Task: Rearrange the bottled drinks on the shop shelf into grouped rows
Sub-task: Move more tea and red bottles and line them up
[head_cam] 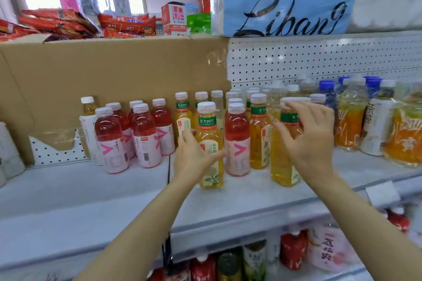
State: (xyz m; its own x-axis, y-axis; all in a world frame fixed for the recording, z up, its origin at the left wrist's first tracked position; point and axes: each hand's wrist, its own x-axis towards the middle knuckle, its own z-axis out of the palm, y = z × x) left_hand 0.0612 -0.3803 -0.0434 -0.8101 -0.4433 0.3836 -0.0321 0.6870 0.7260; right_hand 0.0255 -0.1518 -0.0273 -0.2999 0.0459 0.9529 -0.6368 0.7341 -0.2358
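Bottles stand upright on the white shelf (pixel 91 189). Left hand (pixel 194 157) fingers loosely spread around a yellow tea bottle (pixel 210 143), touching its side, grip not closed. Right hand (pixel 306 137) fingers spread, loosely curled over another yellow bottle (pixel 283 166). Pink bottles (pixel 127 134) stand left of the left fingers.
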